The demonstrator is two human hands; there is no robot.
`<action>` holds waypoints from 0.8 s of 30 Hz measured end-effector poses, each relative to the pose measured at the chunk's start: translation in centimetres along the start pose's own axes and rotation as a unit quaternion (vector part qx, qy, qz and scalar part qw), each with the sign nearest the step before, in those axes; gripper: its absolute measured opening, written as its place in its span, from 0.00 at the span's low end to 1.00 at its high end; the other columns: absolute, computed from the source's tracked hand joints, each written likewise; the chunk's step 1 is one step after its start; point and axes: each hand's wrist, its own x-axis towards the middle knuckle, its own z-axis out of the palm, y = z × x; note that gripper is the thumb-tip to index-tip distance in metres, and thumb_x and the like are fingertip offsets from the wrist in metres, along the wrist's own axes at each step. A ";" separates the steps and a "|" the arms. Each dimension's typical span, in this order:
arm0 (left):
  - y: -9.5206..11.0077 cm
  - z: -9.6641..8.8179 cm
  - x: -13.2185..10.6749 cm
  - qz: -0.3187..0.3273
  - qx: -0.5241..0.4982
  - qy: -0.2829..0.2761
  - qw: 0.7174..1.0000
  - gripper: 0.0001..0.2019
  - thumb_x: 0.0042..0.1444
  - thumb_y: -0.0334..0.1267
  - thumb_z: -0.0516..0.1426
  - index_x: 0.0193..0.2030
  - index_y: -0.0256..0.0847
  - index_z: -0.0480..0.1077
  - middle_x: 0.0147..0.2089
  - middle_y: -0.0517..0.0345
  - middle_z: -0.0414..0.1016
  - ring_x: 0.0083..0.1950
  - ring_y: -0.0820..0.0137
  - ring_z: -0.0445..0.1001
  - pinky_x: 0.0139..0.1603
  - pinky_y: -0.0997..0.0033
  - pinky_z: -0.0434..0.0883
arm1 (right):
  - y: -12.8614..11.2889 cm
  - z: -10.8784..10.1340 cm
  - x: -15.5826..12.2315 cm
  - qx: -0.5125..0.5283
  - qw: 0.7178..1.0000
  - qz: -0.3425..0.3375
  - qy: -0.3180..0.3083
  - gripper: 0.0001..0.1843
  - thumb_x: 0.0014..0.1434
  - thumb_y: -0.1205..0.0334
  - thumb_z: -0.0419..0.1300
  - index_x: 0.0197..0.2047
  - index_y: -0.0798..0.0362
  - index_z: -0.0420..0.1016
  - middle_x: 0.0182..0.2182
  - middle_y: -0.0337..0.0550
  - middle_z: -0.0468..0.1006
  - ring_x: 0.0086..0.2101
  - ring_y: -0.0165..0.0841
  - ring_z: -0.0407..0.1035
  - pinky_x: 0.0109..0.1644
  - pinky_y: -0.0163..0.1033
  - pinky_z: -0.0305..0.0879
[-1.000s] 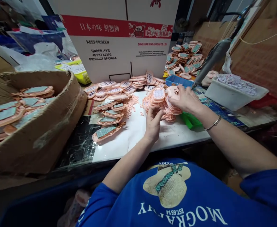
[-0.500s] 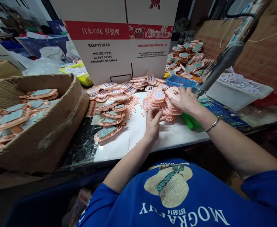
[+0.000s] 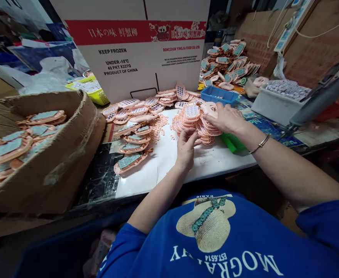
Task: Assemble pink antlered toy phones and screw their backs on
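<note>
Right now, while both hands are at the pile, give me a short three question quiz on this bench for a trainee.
1. True or false: the right hand touches the stack of pink plastic keypad shells.
2. Which wrist wears the thin metal bangle? A left, B right, C both.
3. Fill in: the big white cardboard carton behind the shells reads KEEP ____.
Key: 1 true; 2 B; 3 FROZEN.

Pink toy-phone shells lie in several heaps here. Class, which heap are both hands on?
The fanned stack on the white sheet, in front of the blue tray: the left hand and right hand both touch it; the other heaps lie untouched.
</note>
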 end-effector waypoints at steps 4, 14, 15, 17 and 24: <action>0.1 0.0 -0.1 0.001 0.005 -0.003 1.000 0.10 0.51 0.39 0.64 0.38 0.40 0.71 0.39 0.59 0.71 0.40 0.72 0.74 0.40 0.72 0.74 | 0.0 -0.5 0.2 -0.006 1.000 -0.010 -0.019 0.44 0.63 0.31 0.51 0.65 0.63 0.61 0.58 0.73 0.69 0.55 0.61 0.68 0.56 0.58 0.64; -0.5 -0.1 0.3 -0.003 0.050 0.037 0.998 0.12 0.48 0.41 0.64 0.38 0.40 0.70 0.42 0.57 0.73 0.41 0.71 0.74 0.38 0.72 0.72 | 0.4 -0.6 1.2 -0.026 0.998 -0.042 -0.028 0.47 0.58 0.30 0.56 0.66 0.61 0.61 0.58 0.69 0.70 0.55 0.61 0.68 0.57 0.58 0.64; -0.6 -0.2 0.4 -0.002 0.060 0.056 0.997 0.12 0.47 0.40 0.64 0.37 0.40 0.70 0.41 0.56 0.73 0.40 0.70 0.74 0.37 0.72 0.72 | 0.5 -0.6 1.2 -0.025 0.998 -0.040 -0.030 0.47 0.58 0.30 0.56 0.66 0.60 0.61 0.58 0.69 0.70 0.55 0.61 0.68 0.57 0.59 0.64; -0.5 -0.6 1.0 0.006 0.075 0.107 0.991 0.11 0.47 0.39 0.63 0.37 0.41 0.68 0.40 0.57 0.71 0.40 0.69 0.73 0.36 0.72 0.70 | 0.7 -0.5 1.2 -0.015 0.999 -0.038 -0.034 0.47 0.59 0.30 0.55 0.67 0.58 0.59 0.58 0.68 0.69 0.54 0.61 0.69 0.56 0.59 0.64; 3.5 -3.3 6.6 0.092 0.166 0.220 0.957 0.15 0.51 0.36 0.63 0.43 0.45 0.64 0.54 0.55 0.68 0.58 0.65 0.67 0.54 0.67 0.67 | 1.5 0.8 1.5 0.070 0.996 -0.058 -0.023 0.43 0.61 0.34 0.54 0.67 0.59 0.59 0.59 0.69 0.68 0.56 0.60 0.68 0.58 0.58 0.63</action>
